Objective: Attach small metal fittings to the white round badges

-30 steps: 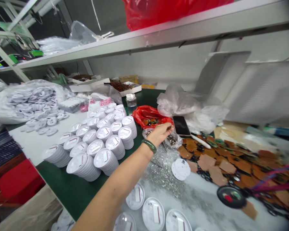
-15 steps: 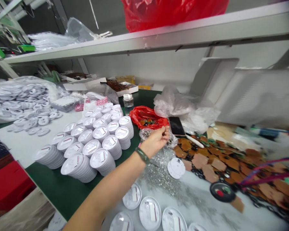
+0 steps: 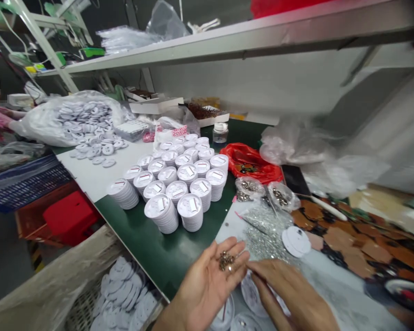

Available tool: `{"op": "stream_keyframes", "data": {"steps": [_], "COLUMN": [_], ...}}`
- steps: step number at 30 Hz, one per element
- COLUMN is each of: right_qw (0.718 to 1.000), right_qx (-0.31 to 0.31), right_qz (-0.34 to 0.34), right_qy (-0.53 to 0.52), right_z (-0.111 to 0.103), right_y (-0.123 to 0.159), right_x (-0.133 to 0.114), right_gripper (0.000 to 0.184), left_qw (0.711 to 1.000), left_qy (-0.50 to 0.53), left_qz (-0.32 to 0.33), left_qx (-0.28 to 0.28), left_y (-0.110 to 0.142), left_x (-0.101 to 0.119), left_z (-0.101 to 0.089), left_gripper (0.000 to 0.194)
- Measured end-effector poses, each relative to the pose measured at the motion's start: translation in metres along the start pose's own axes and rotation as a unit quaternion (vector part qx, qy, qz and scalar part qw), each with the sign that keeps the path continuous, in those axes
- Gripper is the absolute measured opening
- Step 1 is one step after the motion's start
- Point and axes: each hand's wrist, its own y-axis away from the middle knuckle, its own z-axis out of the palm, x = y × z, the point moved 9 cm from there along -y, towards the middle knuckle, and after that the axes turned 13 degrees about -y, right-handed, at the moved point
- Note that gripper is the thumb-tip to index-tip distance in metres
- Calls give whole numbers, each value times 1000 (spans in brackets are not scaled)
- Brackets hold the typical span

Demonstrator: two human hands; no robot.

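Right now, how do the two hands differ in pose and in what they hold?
The left hand lies palm up, while the right hand shows its back. The left cradles small metallic pieces; whether the right holds any is hidden. Both are bare.

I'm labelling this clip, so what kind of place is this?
Probably a small-parts assembly workshop: stacks of white round cases stand on a green-topped bench, small metal pieces lie in the open left hand, and a big bag of white discs sits behind.
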Motion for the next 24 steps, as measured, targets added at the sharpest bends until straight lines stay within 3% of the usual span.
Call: {"op": "stream_keyframes", "data": {"steps": [5,9,13,20,24], "right_qw": [999,997,996,997,998], "right_qx": [-47,-82,-68,-68,-51], "right_qz": [-7,-4,19,-38,-30], "right_qy": [-9,-12,-49,-9,-9], "right_z": [49,67,68,68,61], "right_y": [-24,-22,-21,-29,-26], "right_x": [14,17,22,16,21], "right_gripper": [22,17,17,25,16], "left_qw": [998,998,998,999,998], "left_qy": [39,42,32,-1,-10], "left_qz": [24,16,23,35,57], "left_qx": [32,37,44,36,17], "left_y": [8,5,1,-2,-2], "left_x": [6,5,4,2,1], "left_z": [-19,-26,-34,-34,-32], "left_gripper": [53,54,50,43,21]}}
